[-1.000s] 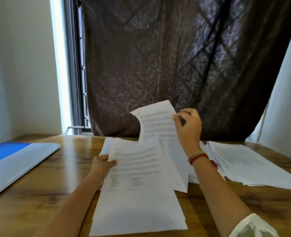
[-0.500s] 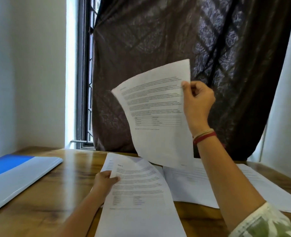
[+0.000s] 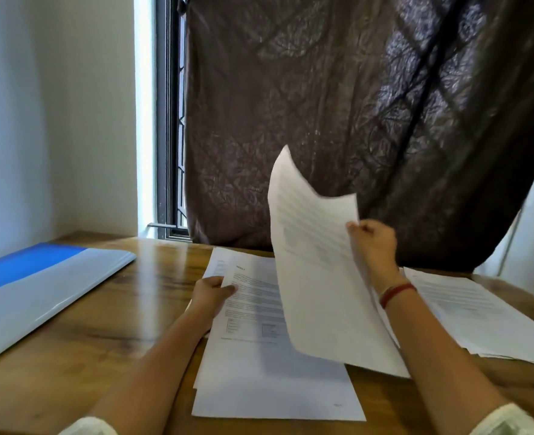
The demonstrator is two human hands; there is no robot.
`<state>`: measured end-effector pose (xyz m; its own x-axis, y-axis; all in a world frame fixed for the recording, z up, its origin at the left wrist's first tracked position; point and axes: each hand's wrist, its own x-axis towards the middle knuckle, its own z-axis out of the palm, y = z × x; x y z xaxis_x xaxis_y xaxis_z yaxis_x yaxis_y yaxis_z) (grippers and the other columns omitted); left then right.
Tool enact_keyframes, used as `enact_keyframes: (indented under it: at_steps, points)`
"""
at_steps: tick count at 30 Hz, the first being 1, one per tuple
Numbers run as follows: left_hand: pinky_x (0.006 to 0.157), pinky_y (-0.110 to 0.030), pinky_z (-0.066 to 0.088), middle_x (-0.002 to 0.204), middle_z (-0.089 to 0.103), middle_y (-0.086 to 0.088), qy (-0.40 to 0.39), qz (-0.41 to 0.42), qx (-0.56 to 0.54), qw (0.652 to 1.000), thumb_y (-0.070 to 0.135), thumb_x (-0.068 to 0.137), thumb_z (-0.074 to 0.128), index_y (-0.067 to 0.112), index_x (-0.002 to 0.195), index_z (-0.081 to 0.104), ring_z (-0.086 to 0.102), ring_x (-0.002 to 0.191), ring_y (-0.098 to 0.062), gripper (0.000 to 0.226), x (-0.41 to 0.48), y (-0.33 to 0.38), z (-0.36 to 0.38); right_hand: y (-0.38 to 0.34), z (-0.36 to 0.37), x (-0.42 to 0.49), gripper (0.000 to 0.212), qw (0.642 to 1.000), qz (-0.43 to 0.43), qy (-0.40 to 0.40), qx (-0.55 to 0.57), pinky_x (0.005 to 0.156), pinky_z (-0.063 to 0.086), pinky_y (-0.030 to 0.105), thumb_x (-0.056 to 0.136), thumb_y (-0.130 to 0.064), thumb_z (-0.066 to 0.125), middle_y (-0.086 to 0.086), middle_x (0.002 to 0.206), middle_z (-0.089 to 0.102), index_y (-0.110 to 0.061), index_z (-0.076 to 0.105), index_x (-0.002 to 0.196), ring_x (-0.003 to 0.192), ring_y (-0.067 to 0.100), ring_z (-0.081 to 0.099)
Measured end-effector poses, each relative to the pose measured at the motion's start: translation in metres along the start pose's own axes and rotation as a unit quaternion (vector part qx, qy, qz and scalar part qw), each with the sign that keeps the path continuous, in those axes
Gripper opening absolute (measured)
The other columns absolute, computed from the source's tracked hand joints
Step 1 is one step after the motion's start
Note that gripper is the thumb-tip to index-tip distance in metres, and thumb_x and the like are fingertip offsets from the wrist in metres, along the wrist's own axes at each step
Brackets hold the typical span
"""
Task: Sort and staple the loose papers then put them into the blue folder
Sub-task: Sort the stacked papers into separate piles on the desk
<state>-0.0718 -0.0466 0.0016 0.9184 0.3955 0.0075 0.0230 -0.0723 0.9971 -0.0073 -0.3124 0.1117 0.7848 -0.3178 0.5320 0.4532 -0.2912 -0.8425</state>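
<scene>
One sheet [image 3: 317, 277] lower than before

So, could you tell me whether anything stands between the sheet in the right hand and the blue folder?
Only the left hand, holding the middle paper stack, sits between the raised sheet and the blue folder; beyond it lies wooden tabletop.
</scene>
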Motion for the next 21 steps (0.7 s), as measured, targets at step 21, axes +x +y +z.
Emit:
enact_keyframes:
  at_steps: [21]
  points:
    - [0.082, -0.049, 0.058, 0.110, 0.071, -0.016, -0.055, 0.002, -0.163, 0.985, 0.012, 0.092, 0.064, 0.006, 0.118, 0.064, 0.069, 0.100, -0.036, 0.026, 0.002, 0.001, -0.007, 0.060, 0.026, -0.056, 0.030, 0.980, 0.172, -0.094, 0.022, 0.079, 0.051, 0.036, 0.095, -0.038, 0.057, 0.004, 0.080, 0.061, -0.016, 0.058, 0.074, 0.078, 0.021, 0.057]
